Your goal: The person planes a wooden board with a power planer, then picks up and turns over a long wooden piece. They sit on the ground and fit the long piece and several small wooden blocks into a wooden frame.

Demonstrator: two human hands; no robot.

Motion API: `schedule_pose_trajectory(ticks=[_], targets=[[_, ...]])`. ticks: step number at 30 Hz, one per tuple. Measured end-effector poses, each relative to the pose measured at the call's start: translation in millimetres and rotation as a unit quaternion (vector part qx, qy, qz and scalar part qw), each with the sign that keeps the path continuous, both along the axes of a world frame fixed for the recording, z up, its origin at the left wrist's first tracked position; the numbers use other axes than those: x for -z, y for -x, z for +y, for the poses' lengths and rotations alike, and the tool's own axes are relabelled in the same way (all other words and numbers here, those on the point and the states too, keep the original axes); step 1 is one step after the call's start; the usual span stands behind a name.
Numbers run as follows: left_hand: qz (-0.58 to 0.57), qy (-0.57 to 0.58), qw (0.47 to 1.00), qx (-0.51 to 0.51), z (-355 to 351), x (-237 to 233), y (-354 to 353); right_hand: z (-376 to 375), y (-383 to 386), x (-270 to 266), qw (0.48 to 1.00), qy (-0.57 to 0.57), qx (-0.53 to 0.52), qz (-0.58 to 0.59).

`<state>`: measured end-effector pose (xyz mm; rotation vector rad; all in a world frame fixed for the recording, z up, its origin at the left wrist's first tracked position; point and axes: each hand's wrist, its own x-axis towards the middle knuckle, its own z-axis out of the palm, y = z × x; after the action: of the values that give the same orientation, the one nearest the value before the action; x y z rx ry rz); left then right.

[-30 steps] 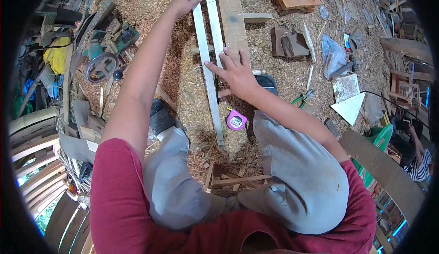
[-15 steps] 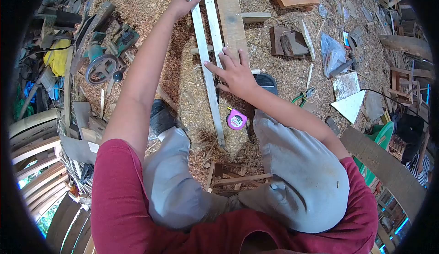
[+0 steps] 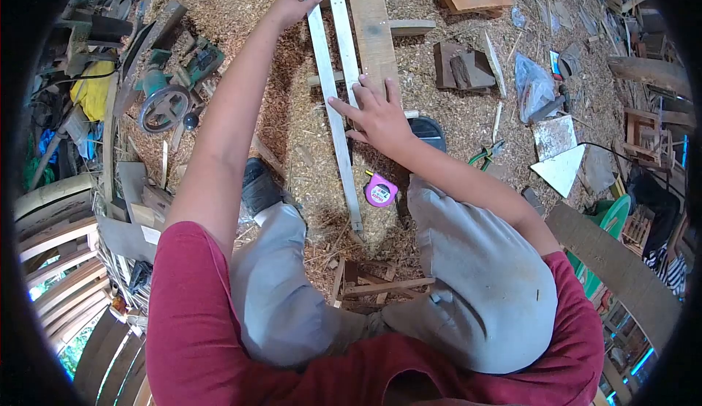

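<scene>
Two pale wooden slats lie side by side, a longer left slat [image 3: 327, 70] and a shorter right slat [image 3: 343, 37], with crosspieces under them. My left hand [image 3: 294, 7] grips the far end of the longer slat, its thumb over the top face. Flat and with fingers spread, my right hand [image 3: 380, 119] rests across the slats and a wide brown plank [image 3: 371, 22]. One finger touches the longer slat's edge. A pink tape measure [image 3: 380, 190] lies just below my right hand, beside the slat's near end.
Wood shavings cover the ground. Green-handled pliers [image 3: 485, 156], a clear plastic bag [image 3: 533, 88] and wood blocks [image 3: 466, 66] lie to the right. A machine with a handwheel [image 3: 164, 108] stands at the left. A dark sandal [image 3: 427, 133] is beyond my right forearm.
Almost nothing differs. The whole view shifts very slightly, while both hands keep their places on the slats.
</scene>
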<state>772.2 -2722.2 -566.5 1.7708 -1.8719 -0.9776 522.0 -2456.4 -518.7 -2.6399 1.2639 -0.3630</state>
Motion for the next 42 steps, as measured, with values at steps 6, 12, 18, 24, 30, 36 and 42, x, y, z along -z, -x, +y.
schedule_pose_trajectory(ticks=[6, 12, 18, 24, 30, 36, 42], targets=[[0.018, 0.003, 1.000, 0.001, 2, -7, 1, 1, -1, 1, 1.000, 0.005, 0.006, -0.012], [0.067, 0.077, 0.992, -0.075, 5, 10, -6, 1, -1, 3, 1.000, 0.001, 0.011, -0.009], [0.019, 0.047, 0.983, -0.176, 15, 4, -2, 1, 1, 5, 1.000, -0.017, 0.011, -0.004], [0.022, 0.014, 0.992, -0.125, 14, -10, 0, 2, 2, 6, 1.000, -0.017, 0.012, -0.004], [0.133, -0.032, 0.986, -0.091, 14, -7, 2, 2, 1, 7, 1.000, -0.016, 0.014, -0.010], [0.114, -0.028, 0.990, -0.079, 22, -26, 11, 2, 1, 7, 0.999, -0.019, 0.016, -0.028], [0.101, -0.029, 0.992, -0.072, 15, -19, 7, 2, 0, 9, 0.999, -0.019, 0.016, -0.040]])
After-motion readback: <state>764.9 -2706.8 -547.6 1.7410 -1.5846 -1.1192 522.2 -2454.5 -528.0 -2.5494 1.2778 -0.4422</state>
